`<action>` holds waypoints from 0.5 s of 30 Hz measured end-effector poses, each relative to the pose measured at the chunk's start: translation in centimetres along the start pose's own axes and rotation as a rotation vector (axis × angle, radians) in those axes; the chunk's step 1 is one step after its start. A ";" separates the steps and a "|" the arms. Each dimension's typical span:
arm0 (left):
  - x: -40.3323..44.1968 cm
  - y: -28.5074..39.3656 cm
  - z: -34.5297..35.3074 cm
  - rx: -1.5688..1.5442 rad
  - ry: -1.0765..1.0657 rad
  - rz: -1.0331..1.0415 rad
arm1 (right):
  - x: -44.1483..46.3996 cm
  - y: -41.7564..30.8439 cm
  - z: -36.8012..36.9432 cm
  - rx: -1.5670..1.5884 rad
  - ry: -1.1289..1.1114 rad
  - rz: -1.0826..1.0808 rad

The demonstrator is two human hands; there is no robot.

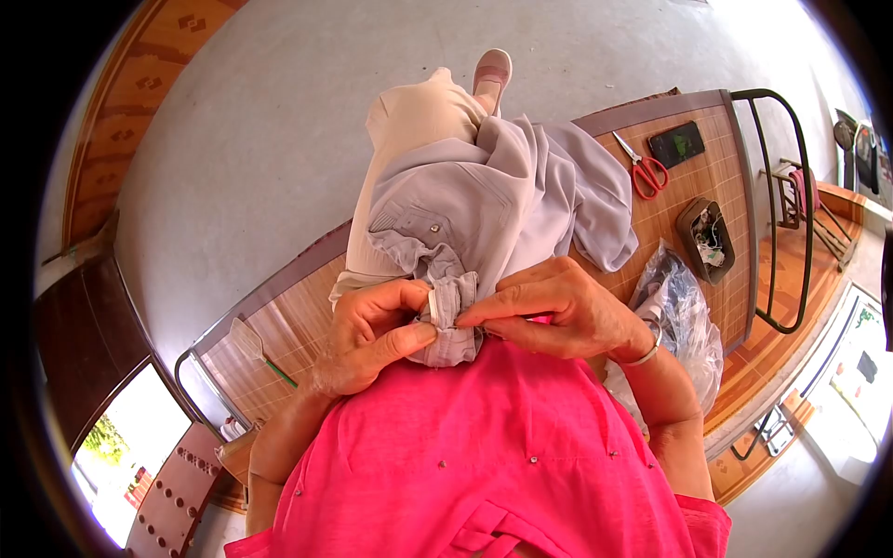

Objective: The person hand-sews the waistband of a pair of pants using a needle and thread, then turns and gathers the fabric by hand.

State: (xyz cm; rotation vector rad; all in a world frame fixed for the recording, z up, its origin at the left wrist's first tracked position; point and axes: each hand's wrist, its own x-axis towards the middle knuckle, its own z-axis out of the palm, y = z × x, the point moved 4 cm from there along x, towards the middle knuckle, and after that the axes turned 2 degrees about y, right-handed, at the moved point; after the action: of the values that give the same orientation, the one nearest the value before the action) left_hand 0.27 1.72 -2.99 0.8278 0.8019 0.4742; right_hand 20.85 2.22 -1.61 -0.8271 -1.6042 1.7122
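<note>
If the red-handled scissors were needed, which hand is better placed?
Probably the right hand: the scissors lie nearer it, on its side, while the left hand grips the gray garment.

One left hand [377, 337], one right hand [563, 307]: two in all. Garment [456, 191], one. Bangle [654, 348], one. Scissors [638, 164], one pair. Phone [677, 144], one. Box [686, 232], one; pieces [712, 244] inside too jumbled to count. Clear bag [679, 316], one. Swatter [246, 339], one. Shoe [493, 70], one in view. Shirt [484, 418], one. Bench [698, 182], one.
</note>
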 end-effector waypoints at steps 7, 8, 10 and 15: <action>0.1 -0.1 0.0 -0.015 -0.027 -0.001 | 0.5 0.4 0.1 -0.032 0.036 -0.077; 0.1 -0.2 0.0 -0.020 -0.027 -0.008 | 0.5 0.5 0.1 -0.033 0.046 -0.076; 0.1 -0.3 0.0 -0.032 -0.031 -0.017 | 0.5 0.7 0.2 -0.018 0.052 -0.057; 0.1 -0.6 -0.2 -0.067 -0.037 -0.029 | 0.5 0.6 0.5 -0.012 0.047 -0.004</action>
State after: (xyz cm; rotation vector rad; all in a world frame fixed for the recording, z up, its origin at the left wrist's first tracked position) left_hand 0.24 1.52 -3.57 0.7600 0.7588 0.4559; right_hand 20.11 2.34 -2.19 -0.8625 -1.5857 1.6696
